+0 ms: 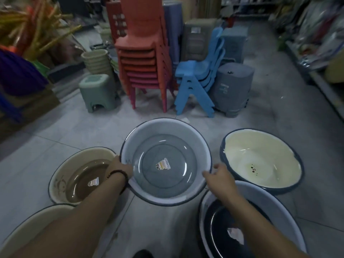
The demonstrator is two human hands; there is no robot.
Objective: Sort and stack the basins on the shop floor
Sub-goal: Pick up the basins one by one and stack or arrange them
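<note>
Hands flank a grey basin [165,162] held tilted between them above the shop floor [74,131]: left hand [120,167] grasping its left rim, right hand [220,176] loosely on the right rim; its likeliest match, the pale-rimmed dark basin [251,220], lies nearest the right.

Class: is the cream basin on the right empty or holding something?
Empty: the cream basin shows its bare inside, with only small dark marks near the bottom.

five basins on the floor: grey one [165,162], brown one [81,175], cream one [260,159], dark one [247,220], beige one [37,226]. two hands. two chair stacks.
</note>
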